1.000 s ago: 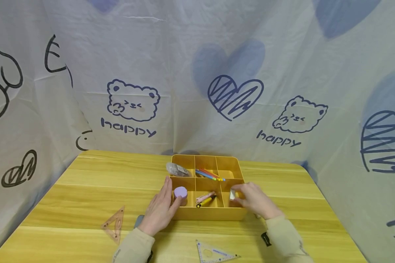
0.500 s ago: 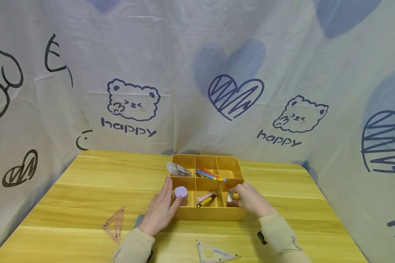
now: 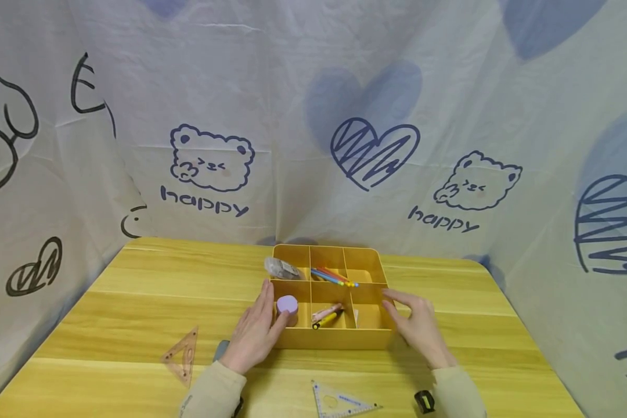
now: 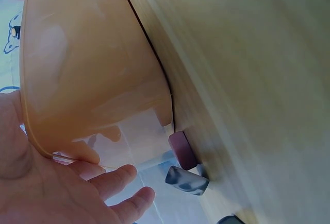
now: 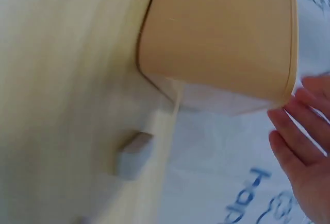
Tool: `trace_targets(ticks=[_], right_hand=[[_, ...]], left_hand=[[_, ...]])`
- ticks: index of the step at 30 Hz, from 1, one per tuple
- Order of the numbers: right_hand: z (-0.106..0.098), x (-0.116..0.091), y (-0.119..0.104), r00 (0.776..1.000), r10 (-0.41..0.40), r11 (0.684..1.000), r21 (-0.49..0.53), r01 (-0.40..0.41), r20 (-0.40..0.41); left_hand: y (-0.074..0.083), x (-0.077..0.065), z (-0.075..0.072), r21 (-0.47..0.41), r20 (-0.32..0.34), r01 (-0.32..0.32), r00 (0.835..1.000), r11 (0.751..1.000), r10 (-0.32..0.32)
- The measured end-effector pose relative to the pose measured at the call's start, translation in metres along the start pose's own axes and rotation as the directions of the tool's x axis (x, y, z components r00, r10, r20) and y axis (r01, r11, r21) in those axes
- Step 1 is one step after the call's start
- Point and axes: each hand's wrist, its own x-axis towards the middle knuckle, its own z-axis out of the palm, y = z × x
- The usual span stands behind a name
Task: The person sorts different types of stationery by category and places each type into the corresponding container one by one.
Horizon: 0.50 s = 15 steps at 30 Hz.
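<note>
head: our left hand [image 3: 256,331] rests straight-fingered on the yellow tray [image 3: 331,339]; our right hand [image 3: 420,326], fingers apart and holding nothing, is by its right rim; the white piece [image 3: 356,317] sits front-right inside. left wrist: we'd brace lightly. right wrist: we'd avoid nudging the rim.

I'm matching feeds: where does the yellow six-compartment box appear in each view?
Head: the yellow six-compartment box is at lower middle, between the left hand and the right hand.
Left wrist: its outer side covers most of the upper left.
Right wrist: its outer side shows at the top, right of centre.
Shared landmark: the yellow wood-grain table.
</note>
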Motion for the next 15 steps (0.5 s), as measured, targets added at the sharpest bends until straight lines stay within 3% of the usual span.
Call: trace_targets(ticks=[2,5,7,10,12,15], right_hand=[[-0.004,-0.009,0.007,0.991,0.096,0.993,0.076,-0.088,-0.098],[-0.01,-0.02,0.017,0.964,0.239,0.966,0.126,-0.224,-0.115],[-0.013,-0.024,0.023,0.949,0.314,0.946,0.093,-0.31,-0.032],[-0.016,-0.026,0.03,0.915,0.377,0.926,-0.046,-0.375,0.143],[-0.016,-0.026,0.034,0.888,0.39,0.921,-0.129,-0.369,0.245],[-0.016,-0.025,0.04,0.869,0.37,0.928,-0.179,-0.328,0.328]], left_hand=[[0.0,0.0,0.0,-0.002,0.004,0.002,1.0,1.0,-0.002],[0.001,0.0,0.0,-0.006,0.009,0.007,1.0,1.0,-0.007],[0.001,0.0,0.0,-0.007,0.01,0.009,1.0,1.0,-0.009],[0.001,0.0,-0.001,-0.006,0.008,0.009,1.0,1.0,-0.009],[0.001,0.0,-0.001,-0.004,0.006,0.008,1.0,1.0,-0.008],[0.002,0.0,-0.002,-0.002,0.007,0.007,1.0,1.0,-0.006]])
